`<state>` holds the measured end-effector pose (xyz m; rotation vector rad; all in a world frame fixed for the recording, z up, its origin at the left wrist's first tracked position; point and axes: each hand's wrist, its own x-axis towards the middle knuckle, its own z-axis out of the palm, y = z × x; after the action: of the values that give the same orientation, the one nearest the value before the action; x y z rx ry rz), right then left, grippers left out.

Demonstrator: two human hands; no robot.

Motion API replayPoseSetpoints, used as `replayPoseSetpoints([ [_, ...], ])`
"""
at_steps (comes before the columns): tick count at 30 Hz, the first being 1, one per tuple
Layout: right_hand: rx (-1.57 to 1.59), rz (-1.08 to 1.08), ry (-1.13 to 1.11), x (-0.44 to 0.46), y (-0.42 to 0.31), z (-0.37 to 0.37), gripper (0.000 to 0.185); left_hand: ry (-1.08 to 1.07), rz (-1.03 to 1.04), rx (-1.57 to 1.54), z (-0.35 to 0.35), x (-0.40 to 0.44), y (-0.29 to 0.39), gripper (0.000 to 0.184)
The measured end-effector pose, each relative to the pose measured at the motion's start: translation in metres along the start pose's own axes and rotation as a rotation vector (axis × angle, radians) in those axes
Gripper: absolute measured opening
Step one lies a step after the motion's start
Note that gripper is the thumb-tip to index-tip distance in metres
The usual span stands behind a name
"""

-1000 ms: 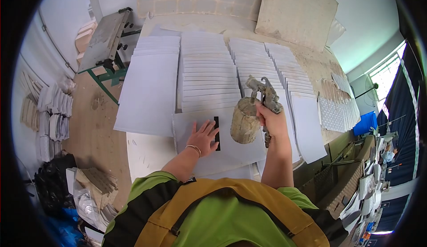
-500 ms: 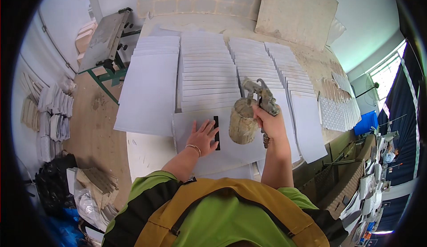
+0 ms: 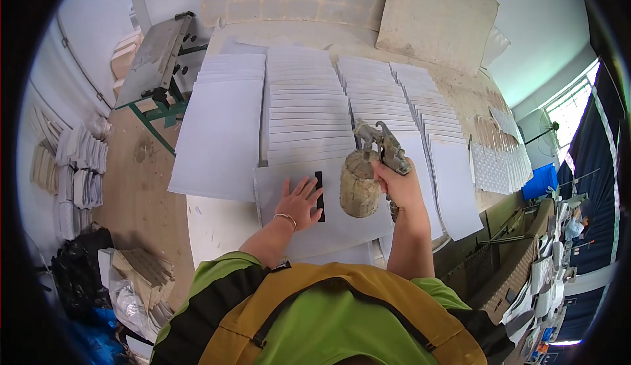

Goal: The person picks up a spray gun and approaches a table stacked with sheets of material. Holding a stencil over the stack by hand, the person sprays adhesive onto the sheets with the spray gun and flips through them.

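Note:
My left hand [image 3: 300, 204] lies flat with its fingers spread on a white sheet [image 3: 282, 179] at the near side of the table. Its fingertips reach a black strip [image 3: 320, 197] on that sheet. My right hand [image 3: 398, 182] is wrapped round the handle of a crusted spray gun [image 3: 392, 151], whose round cup [image 3: 359, 191] hangs over the sheet's right part. Behind both hands, overlapping white sheets [image 3: 305, 115] lie in several columns. One large white sheet [image 3: 220, 128] is at the left of the table.
A workbench with green legs [image 3: 154, 56] stands at the left. Black bags [image 3: 82, 266] and stacked pieces lie on the floor at lower left. A board [image 3: 437, 20] leans at the back. At the right are a blue bin [image 3: 540, 182] and a distant person [image 3: 576, 225].
The spray gun and my right hand have shifted slightly left and down, and the gun has tilted a little. My left hand has stayed in place on the sheet.

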<state>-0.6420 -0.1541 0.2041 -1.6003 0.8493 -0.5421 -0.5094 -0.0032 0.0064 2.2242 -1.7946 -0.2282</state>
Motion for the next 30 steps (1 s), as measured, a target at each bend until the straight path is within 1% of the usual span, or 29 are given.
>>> replayPoseSetpoints([
  [4, 0.003, 0.011, 0.025, 0.002, 0.007, 0.002, 0.02, 0.007, -0.005, -0.002, 0.0, 0.0, -0.002, 0.054],
  [11, -0.035, 0.02, 0.157, 0.001, 0.016, -0.018, 0.02, 0.002, -0.006, -0.015, -0.001, 0.0, -0.001, 0.055],
  [16, -0.077, 0.04, 0.16, -0.005, 0.018, -0.02, 0.021, -0.004, -0.005, -0.011, -0.001, 0.001, -0.001, 0.055],
  [19, -0.013, 0.047, 0.052, -0.01, 0.019, -0.016, 0.023, 0.004, -0.001, -0.014, 0.002, 0.0, 0.0, 0.055],
  [20, -0.009, 0.05, 0.055, -0.011, 0.02, -0.016, 0.023, 0.006, -0.001, -0.02, 0.003, 0.0, 0.0, 0.055],
  [24, 0.033, 0.045, 0.135, -0.008, 0.023, -0.016, 0.023, 0.019, -0.006, -0.024, 0.003, 0.001, -0.003, 0.055],
  [27, -0.018, 0.002, 0.267, -0.007, 0.022, -0.023, 0.02, 0.022, -0.003, -0.023, 0.004, 0.0, -0.001, 0.056],
  [30, -0.05, 0.023, 0.238, -0.01, 0.019, -0.026, 0.021, 0.024, 0.0, -0.018, 0.004, 0.0, -0.002, 0.055],
])
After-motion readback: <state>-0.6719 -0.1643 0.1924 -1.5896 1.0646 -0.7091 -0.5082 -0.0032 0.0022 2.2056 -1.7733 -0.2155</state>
